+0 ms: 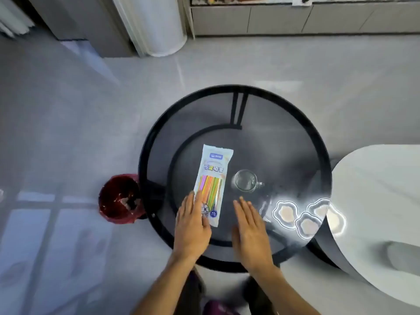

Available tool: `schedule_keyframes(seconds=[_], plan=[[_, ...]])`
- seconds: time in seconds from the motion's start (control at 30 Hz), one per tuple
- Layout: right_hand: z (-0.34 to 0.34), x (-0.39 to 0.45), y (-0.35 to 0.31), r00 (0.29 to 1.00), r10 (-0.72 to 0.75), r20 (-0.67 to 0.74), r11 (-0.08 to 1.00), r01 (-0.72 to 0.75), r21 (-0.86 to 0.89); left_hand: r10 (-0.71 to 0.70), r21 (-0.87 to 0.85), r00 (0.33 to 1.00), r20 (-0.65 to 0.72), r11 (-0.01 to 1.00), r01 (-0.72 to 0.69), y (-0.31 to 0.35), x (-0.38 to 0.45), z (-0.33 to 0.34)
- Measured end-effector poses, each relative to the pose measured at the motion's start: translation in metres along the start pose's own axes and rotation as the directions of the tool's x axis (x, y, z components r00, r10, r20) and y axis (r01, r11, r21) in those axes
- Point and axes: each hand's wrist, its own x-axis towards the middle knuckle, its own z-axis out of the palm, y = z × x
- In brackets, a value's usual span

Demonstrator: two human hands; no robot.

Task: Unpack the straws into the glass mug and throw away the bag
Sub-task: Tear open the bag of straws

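- So nothing is unpacked yet: on the round dark glass table (284, 137), the sealed white plastic bag of coloured straws (213, 180) lies flat.
- Left hand (193, 226), fingers straight, rests on the bag's near end; right hand (250, 228) lies flat, holding nothing.
- The red-lined bin (120, 198) awaits; the clear glass mug (245, 180) stands empty beside the bag.

The straw bag (213, 185) is lying on the table (284, 142) and is showing print on its face: a small blue logo patch near the far end, too blurred to read, and below it a line of large Chinese characters that I cannot make out with certainty. A dark round badge near the close end is carrying a number, seemingly "40".
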Motion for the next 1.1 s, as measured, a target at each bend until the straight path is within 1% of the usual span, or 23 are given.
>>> schedule_keyframes(seconds=[0.03,0.1,0.13,0.2,0.27,0.33,0.4,0.47,0.57,0.63,0.7,0.73,0.8,0.87,0.97,1.03,1.07,1.1], plan=[[0.009,0.019,0.006,0.999,-0.040,-0.024,0.999,0.040,0.002,0.049,0.015,0.999,-0.024,0.999,-0.048,-0.003,0.021,0.011],[0.058,0.052,0.031,0.994,-0.108,-0.023,0.994,0.108,-0.032,0.137,0.072,0.989,-0.050,0.988,-0.133,-0.027,0.065,0.052],[0.080,0.069,0.048,0.984,-0.179,-0.021,0.982,0.177,-0.067,0.195,0.122,0.980,-0.037,0.974,-0.189,-0.040,0.086,0.067],[0.138,0.079,0.077,0.953,-0.295,0.063,0.947,0.301,-0.110,0.317,0.224,0.948,-0.021,0.926,-0.305,-0.078,0.116,0.112],[0.182,0.089,0.103,0.906,-0.421,0.051,0.895,0.423,-0.141,0.411,0.311,0.912,0.002,0.866,-0.391,-0.112,0.139,0.146],[0.203,0.097,0.112,0.882,-0.470,0.008,0.868,0.464,-0.179,0.481,0.366,0.877,-0.014,0.818,-0.443,-0.127,0.151,0.161],[0.218,0.096,0.118,0.879,-0.477,-0.022,0.869,0.468,-0.162,0.548,0.379,0.834,-0.064,0.787,-0.487,-0.142,0.155,0.176],[0.219,0.092,0.116,0.861,-0.505,-0.062,0.858,0.493,-0.145,0.571,0.363,0.815,-0.098,0.783,-0.505,-0.151,0.151,0.179],[0.225,0.093,0.118,0.820,-0.561,-0.117,0.816,0.523,-0.245,0.596,0.331,0.791,-0.138,0.781,-0.530,-0.163,0.153,0.182],[0.225,0.096,0.121,0.815,-0.572,-0.093,0.807,0.539,-0.241,0.612,0.348,0.779,-0.139,0.766,-0.540,-0.163,0.156,0.182],[0.221,0.092,0.120,0.791,-0.598,-0.134,0.791,0.554,-0.260,0.628,0.391,0.763,-0.154,0.748,-0.537,-0.161,0.147,0.183],[0.222,0.096,0.122,0.792,-0.599,-0.119,0.787,0.554,-0.272,0.616,0.417,0.776,-0.138,0.746,-0.518,-0.161,0.148,0.183],[0.222,0.093,0.118,0.817,-0.571,-0.080,0.803,0.536,-0.262,0.590,0.483,0.800,-0.107,0.734,-0.477,-0.160,0.146,0.180],[0.219,0.078,0.110,0.837,-0.544,-0.061,0.831,0.527,-0.179,0.557,0.492,0.826,-0.082,0.744,-0.452,-0.154,0.133,0.174],[0.212,0.035,0.089,0.868,-0.496,-0.007,0.868,0.496,0.024,0.512,0.523,0.858,-0.035,0.741,-0.421,-0.155,0.098,0.175],[0.197,0.009,0.078,0.879,-0.467,0.094,0.861,0.429,0.272,0.505,0.533,0.863,-0.013,0.734,-0.421,-0.165,0.075,0.169],[0.188,0.000,0.078,0.886,-0.441,0.145,0.843,0.354,0.405,0.501,0.532,0.865,0.004,0.732,-0.426,-0.173,0.062,0.166],[0.180,-0.005,0.082,0.901,-0.406,0.151,0.817,0.284,0.502,0.510,0.542,0.859,0.047,0.709,-0.451,-0.182,0.053,0.163]])
